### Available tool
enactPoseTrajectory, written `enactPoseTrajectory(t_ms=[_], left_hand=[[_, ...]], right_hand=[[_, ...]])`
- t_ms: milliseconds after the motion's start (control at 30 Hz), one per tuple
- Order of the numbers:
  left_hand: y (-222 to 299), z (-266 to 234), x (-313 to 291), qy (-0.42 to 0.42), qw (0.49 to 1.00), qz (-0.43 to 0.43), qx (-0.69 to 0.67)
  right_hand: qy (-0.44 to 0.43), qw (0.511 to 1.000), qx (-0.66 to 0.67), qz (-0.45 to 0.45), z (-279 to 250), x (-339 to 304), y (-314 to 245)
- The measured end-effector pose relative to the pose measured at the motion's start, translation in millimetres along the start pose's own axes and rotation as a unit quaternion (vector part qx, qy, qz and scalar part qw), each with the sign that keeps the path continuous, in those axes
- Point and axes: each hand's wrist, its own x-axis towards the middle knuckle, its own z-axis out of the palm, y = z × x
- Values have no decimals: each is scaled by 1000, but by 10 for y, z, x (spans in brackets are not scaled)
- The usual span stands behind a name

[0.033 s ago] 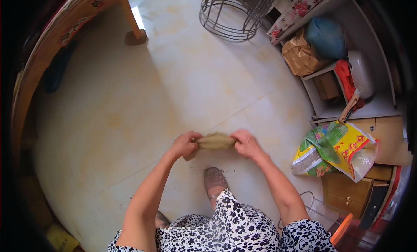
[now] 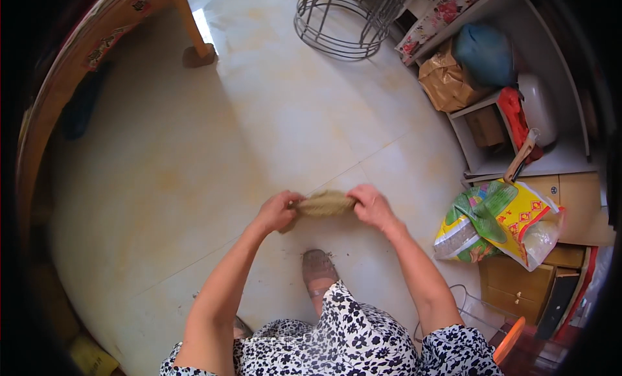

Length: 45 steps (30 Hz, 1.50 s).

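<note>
Between my two hands an olive-green cloth is held out sideways in the air, above the floor and just ahead of my brown shoe. It looks bunched and slightly blurred, so its exact kind is hard to make out. My left hand is closed on one end, and a bit of the fabric hangs below its fingers. The other end is pinched in my right hand. Both forearms reach forward over a black-and-white flowered garment.
Pale tiled floor with small dark specks lies around my feet. A grey wire rack stands ahead. At right are an open shelf with bags, a green-and-yellow bag and brown drawers. A wooden table leg stands at upper left.
Both hands and the cloth have shifted very slightly, the right hand a little up and to the right. The grip looks the same.
</note>
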Motion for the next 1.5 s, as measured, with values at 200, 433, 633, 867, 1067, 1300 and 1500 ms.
enactPoseTrajectory(t_ms=[200,433,633,867,1067,1300,1500], left_hand=[[277,587,179,85,965,83,232],[82,691,-159,83,922,115,359],[-155,566,-671,57,909,115,397],[-237,15,-1135,10,957,-57,285],[-105,-167,-903,107,953,-37,280],[-320,72,-959,98,893,45,436],[-411,176,-1158,3,917,15,399]], right_hand=[[80,992,-41,89,17,74,657],[128,984,-5,127,612,-572,284],[38,989,63,128,971,-764,-145],[-39,989,140,31,881,-300,-562],[-19,999,30,20,668,257,-646],[-46,999,1,16,1003,13,-762],[-143,989,43,17,1018,-137,-745]])
